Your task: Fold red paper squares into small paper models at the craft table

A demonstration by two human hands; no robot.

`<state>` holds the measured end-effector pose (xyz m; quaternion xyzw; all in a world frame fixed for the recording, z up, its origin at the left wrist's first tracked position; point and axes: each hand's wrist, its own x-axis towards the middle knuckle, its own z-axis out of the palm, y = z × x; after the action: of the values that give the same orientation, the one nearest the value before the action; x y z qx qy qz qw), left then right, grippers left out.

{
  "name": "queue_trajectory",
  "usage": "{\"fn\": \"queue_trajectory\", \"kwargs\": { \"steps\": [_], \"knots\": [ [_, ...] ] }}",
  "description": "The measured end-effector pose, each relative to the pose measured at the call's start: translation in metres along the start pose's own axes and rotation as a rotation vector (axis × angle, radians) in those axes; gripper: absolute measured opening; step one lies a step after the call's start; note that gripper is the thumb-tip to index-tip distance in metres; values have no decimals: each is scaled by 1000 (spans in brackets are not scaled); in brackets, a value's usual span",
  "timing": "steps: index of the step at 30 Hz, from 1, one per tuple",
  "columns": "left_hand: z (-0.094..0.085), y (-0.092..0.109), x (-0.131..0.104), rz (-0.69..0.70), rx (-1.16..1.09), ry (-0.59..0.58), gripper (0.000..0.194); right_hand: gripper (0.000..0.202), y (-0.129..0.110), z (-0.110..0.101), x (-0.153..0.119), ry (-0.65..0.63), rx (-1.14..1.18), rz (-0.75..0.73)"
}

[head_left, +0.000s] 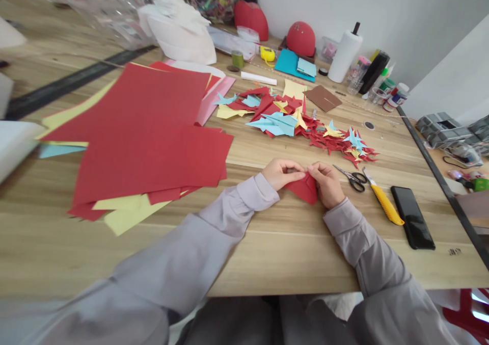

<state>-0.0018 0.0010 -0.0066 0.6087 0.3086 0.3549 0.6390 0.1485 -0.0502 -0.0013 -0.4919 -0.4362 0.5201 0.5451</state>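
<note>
I log the small folded red paper piece, nine o'clock from the black-handled metal scissors, pinched along its twelve-o'clock edge by left hand and right hand, as likely light, stiffish, easily creased, best gripped at folded edges.

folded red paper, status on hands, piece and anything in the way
Left hand and right hand pinching folded red paper near its upper edge. Creases showing. Scissors beside right hand, apart from the paper.

Head-worn view, forward and down
</note>
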Motion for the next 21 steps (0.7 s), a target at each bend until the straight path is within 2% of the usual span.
{"fn": "queue_trajectory", "kwargs": {
  "steps": [5,16,21],
  "knots": [
    [3,-2,1,-42,-64,27,24,38,-1,2,0,20,-122,-64],
    [4,-3,2,-51,22,105,14,41,3,3,0,43,-359,-153],
    [3,-1,2,-58,49,78,17,42,4,3,1,-2,-396,-202]
  ]
}}
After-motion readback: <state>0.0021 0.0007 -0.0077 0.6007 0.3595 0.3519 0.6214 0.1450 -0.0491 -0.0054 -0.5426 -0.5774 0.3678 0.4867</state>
